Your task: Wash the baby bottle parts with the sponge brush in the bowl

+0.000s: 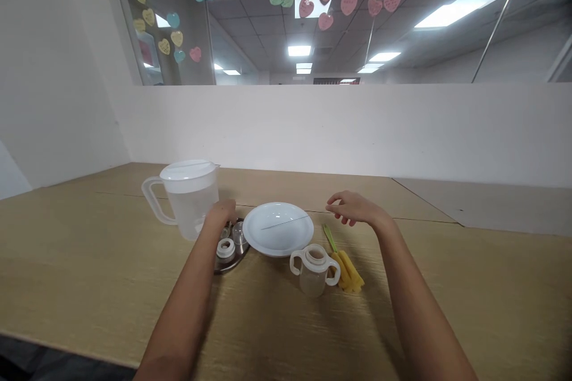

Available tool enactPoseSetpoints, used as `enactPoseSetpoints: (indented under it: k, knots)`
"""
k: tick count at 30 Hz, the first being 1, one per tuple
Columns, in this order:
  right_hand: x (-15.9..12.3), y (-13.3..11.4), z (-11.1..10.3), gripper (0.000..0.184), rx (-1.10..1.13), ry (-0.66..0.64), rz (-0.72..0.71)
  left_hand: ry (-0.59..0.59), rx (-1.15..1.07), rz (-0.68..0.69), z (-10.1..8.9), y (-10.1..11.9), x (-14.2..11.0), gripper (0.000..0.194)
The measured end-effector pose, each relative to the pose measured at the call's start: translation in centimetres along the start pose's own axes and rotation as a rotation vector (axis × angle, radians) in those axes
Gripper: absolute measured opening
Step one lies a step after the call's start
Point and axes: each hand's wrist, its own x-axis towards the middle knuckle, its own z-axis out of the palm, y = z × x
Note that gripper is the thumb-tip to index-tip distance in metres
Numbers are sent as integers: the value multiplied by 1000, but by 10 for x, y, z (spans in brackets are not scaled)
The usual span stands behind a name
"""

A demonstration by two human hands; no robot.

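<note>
My left hand (pixel 221 213) reaches over a small metal tray (pixel 229 264) holding a white ring cap (pixel 226 247) and a clear dome cap (pixel 239 232); its fingers curl downward at the tray's far side, and what they touch is hidden. My right hand (pixel 353 207) hovers just right of a white bowl (pixel 277 228), fingers loosely curled and apart, holding nothing. A thin rod lies across the bowl. In front stands a clear two-handled baby cup (pixel 313 269). A yellow sponge brush with a green handle (pixel 345 266) lies beside it.
A translucent water jug with lid (pixel 186 196) stands left of the tray, close to my left hand. The wooden table (pixel 89 262) meets a white partition wall behind. A grey mat (pixel 491 205) lies at the far right.
</note>
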Motion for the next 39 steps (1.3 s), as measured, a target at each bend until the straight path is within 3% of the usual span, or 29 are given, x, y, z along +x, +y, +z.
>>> enactPoseSetpoints:
  k: [3,9,24,34,39]
  knots:
    - [1,-2,1,33,-7,-16,5,-43,42,-34,-12,2,-9,8]
    - [3,-1,1,31,-23,-22,4,-20,49,-39,-34,6,-31,9]
    - [8,4,4,33,-25,3,-22,66,2,-3,-50,6,-48,22]
    - [46,9,63,34,-66,71,-94,195,-45,-10,-62,3,-57,51]
    - [57,12,76,26,-107,126,-123,366,-87,213,-68,6,-64,40]
